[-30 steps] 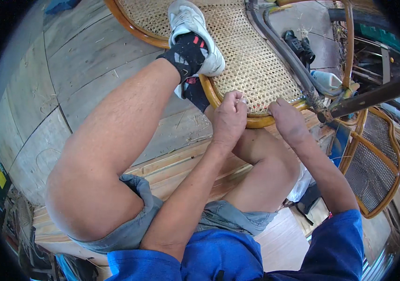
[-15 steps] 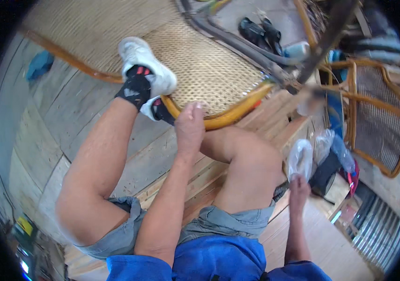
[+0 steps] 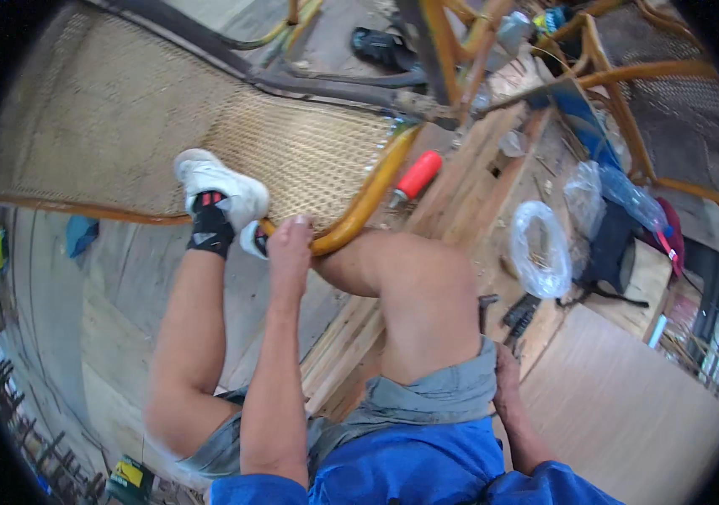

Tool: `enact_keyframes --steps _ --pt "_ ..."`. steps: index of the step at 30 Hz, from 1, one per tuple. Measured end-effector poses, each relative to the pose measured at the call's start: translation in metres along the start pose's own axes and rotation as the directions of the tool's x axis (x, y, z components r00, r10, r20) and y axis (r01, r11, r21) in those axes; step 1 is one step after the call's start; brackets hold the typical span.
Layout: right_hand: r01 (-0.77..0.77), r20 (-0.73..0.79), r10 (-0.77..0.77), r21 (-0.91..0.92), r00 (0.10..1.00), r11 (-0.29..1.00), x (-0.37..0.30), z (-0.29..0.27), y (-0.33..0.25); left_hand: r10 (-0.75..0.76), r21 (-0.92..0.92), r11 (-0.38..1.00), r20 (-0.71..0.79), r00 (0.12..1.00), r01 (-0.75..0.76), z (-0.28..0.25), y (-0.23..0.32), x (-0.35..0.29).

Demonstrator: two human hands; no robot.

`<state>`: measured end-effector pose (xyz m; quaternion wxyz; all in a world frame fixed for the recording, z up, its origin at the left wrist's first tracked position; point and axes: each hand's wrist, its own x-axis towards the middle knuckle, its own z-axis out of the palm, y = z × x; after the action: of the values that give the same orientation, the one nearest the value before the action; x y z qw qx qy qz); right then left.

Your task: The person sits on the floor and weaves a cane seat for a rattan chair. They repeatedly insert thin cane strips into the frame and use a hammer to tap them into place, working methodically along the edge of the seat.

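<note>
My left hand (image 3: 290,257) is closed on the yellow-brown curved rim (image 3: 364,206) of a piece of woven cane furniture. Its woven panel (image 3: 309,151) stretches away to the far left, and one of my white shoes (image 3: 223,185) rests on it. My right hand (image 3: 507,377) is down beside my right thigh, against the grey shorts (image 3: 427,391); its fingers are mostly hidden. Close to that hand, a dark tool (image 3: 521,316) lies on the wooden bench (image 3: 460,202). Beyond it sits a ring-shaped clear plastic bundle (image 3: 540,252).
A red cylinder with a narrow tip (image 3: 418,177) lies past the curved rim. At right are more clear plastic bags (image 3: 585,198), a dark bag (image 3: 612,248) and another cane frame (image 3: 654,109). A dark bar (image 3: 326,82) crosses the far side.
My right hand has drawn back from the ring-shaped plastic to beside my thigh. The view has shifted, bringing the red cylinder into sight. My left hand still grips the rim.
</note>
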<state>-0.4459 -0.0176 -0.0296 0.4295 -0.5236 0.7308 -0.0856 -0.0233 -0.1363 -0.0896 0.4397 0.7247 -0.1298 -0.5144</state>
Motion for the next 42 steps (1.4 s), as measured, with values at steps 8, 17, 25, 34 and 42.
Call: enact_keyframes --steps 8,17,25,34,42 --pt "0.134 0.124 -0.121 -0.102 0.985 0.986 0.002 -0.008 -0.052 0.41 0.277 0.825 0.307 0.859 -0.493 0.012 0.079 0.056" --pt "0.012 -0.08 0.017 0.344 0.997 0.939 0.002 -0.035 -0.122 0.143 0.435 0.631 0.749 0.647 -0.643 0.037 0.088 0.081" --pt "0.529 0.504 -0.329 -0.327 0.798 0.783 0.093 -0.042 -0.283 0.176 0.261 0.766 0.794 0.582 -0.587 0.041 0.084 0.087" --pt "0.541 0.609 -0.09 -0.615 0.788 0.574 0.138 0.034 -0.34 0.142 0.111 0.916 0.809 0.57 -0.385 0.036 0.065 0.113" --pt "0.609 0.646 -0.097 -0.646 0.757 0.46 0.159 0.05 -0.335 0.117 0.099 0.934 0.823 0.556 -0.342 0.034 0.067 0.115"
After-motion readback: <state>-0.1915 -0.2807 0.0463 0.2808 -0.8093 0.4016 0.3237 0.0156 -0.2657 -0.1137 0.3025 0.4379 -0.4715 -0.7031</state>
